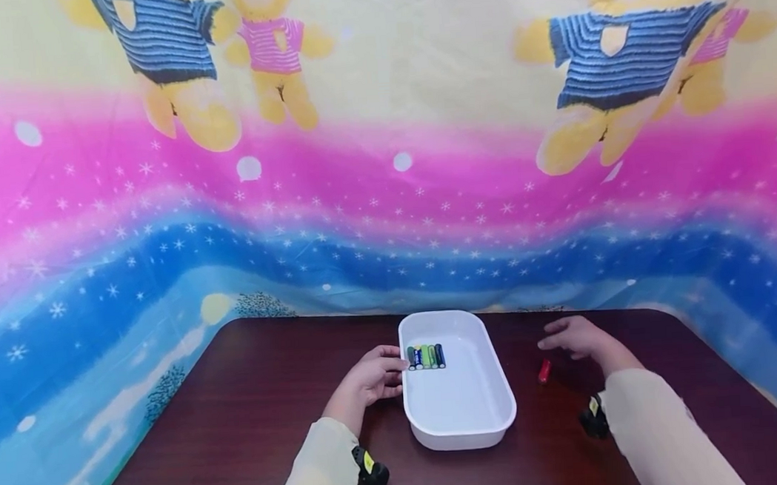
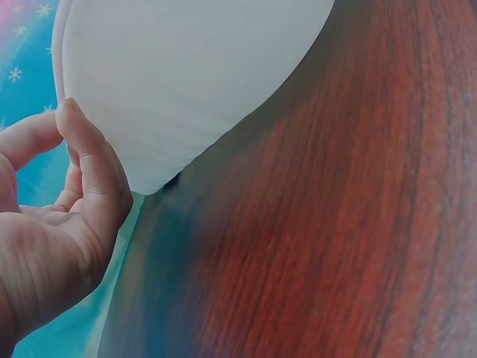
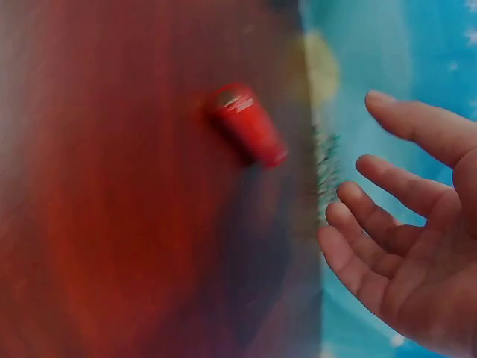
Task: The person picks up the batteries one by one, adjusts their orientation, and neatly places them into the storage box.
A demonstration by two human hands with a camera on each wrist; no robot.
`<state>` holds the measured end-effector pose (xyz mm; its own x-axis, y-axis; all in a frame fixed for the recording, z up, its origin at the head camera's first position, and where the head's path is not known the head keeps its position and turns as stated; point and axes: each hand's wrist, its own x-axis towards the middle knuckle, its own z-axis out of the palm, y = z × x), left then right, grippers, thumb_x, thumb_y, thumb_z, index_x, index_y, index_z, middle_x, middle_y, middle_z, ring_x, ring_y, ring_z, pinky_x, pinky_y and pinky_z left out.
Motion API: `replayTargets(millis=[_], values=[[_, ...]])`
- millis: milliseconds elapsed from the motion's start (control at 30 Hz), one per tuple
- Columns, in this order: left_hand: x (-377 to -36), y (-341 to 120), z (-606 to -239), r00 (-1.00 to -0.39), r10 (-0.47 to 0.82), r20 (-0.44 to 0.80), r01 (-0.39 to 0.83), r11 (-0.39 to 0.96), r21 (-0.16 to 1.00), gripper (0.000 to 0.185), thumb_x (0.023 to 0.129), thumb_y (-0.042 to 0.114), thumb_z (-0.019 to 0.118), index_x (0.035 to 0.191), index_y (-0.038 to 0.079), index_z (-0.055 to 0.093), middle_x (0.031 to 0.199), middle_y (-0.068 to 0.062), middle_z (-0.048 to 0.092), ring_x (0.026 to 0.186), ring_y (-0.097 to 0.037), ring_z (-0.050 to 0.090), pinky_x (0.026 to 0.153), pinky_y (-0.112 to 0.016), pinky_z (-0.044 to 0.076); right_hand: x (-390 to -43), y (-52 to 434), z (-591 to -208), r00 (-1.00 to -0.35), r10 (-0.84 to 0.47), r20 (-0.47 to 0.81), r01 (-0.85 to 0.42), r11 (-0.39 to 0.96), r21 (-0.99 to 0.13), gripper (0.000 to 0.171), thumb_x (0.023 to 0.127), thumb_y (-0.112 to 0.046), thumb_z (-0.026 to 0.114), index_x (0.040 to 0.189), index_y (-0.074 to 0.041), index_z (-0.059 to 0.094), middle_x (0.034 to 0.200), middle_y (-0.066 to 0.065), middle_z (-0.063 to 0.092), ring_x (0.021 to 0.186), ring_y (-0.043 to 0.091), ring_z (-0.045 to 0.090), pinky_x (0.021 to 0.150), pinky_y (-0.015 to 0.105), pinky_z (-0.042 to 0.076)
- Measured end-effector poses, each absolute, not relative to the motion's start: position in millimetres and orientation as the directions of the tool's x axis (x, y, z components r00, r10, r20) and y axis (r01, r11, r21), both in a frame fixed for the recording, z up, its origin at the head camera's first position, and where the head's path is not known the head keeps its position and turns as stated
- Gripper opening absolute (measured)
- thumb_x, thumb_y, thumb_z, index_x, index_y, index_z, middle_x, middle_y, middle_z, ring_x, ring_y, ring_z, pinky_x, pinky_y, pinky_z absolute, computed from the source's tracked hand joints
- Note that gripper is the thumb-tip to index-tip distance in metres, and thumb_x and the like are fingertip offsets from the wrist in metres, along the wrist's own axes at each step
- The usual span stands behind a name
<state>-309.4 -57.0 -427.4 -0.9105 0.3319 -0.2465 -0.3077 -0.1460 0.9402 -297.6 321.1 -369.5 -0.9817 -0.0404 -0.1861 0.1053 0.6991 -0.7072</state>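
While the left hand [image 1: 373, 377] sits at the tray's left wall, fingers loosely curled w/ thumb and fingertips touching the white plastic, it looks like it's steadying the tray [image 1: 461, 405] so it won't slide on the dark wood table [image 1: 251, 399]. The left wrist view backs that up: thumb [image 2: 93, 160] pressed against the pale wall, nothing pinched or gripped. Inside the tray, near its far end, a short row of batteries [image 1: 425, 357] lies side by side, blue, green, yellowish, tidy, prob. lined up on purpose. Moving right, just beside the tray's right wall but apart from it, a lone red battery [image 1: 545, 371] lies on the bare wood. Over to the right hand [image 1: 578, 338]: released, fingers spread and relaxed, hovering palm-down just beyond and to the right of that red cell. The right wrist view shows the red battery near the open fingers [image 3: 387, 224], not touching, a clear gap between them. Holding nothing for now.
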Motion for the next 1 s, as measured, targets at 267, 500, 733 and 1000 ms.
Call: replayTargets(millis=[267,500,733,1000], values=[[-310.7,-57.5,-428.8,-0.911,0.33,-0.246,-0.306,-0.146,0.941,0.035,0.084,0.002,0.059,0.115,0.005,0.042,0.09,-0.011,0.057,0.064,-0.012,0.054,0.052,-0.024,0.05,-279.8,328.4,-400.2,-0.974,-0.056,-0.219,0.114,0.715,-0.69,0.075,0.081,-0.04,0.068,0.13,0.01,0.041,0.128,0.035,0.039,0.107,0.044,0.046,0.082,0.053,0.046],[-311.5,-58.5,-429.3,-0.909,0.331,-0.254,-0.315,-0.144,0.938,0.037,0.084,0.002,0.059,0.116,0.005,0.041,0.098,-0.017,0.058,0.066,-0.013,0.055,0.053,-0.024,0.05,-273.7,326.0,-412.3,-0.986,-0.067,-0.15,0.049,0.75,-0.66,0.071,0.079,-0.035,0.072,0.124,0.013,0.045,0.119,0.032,0.048,0.104,0.039,0.049,0.085,0.05,0.044],[-309.5,-58.4,-425.9,-0.912,0.322,-0.254,-0.314,-0.149,0.938,0.036,0.084,0.002,0.059,0.115,0.005,0.042,0.102,-0.019,0.058,0.065,-0.013,0.055,0.053,-0.025,0.05,-271.1,320.5,-421.7,-0.998,-0.034,-0.043,-0.004,0.824,-0.567,0.077,0.069,-0.042,0.078,0.117,0.012,0.052,0.118,0.033,0.043,0.106,0.044,0.041,0.085,0.054,0.042],[-308.8,-57.3,-426.8,-0.91,0.327,-0.256,-0.317,-0.147,0.937,0.043,0.084,0.003,0.06,0.122,0.001,0.038,0.103,-0.02,0.058,0.067,-0.014,0.055,0.054,-0.025,0.05,-269.9,320.8,-427.6,-1.0,-0.012,-0.018,-0.001,0.855,-0.519,0.077,0.065,-0.045,0.08,0.115,0.009,0.055,0.118,0.03,0.04,0.105,0.046,0.035,0.083,0.057,0.04]])
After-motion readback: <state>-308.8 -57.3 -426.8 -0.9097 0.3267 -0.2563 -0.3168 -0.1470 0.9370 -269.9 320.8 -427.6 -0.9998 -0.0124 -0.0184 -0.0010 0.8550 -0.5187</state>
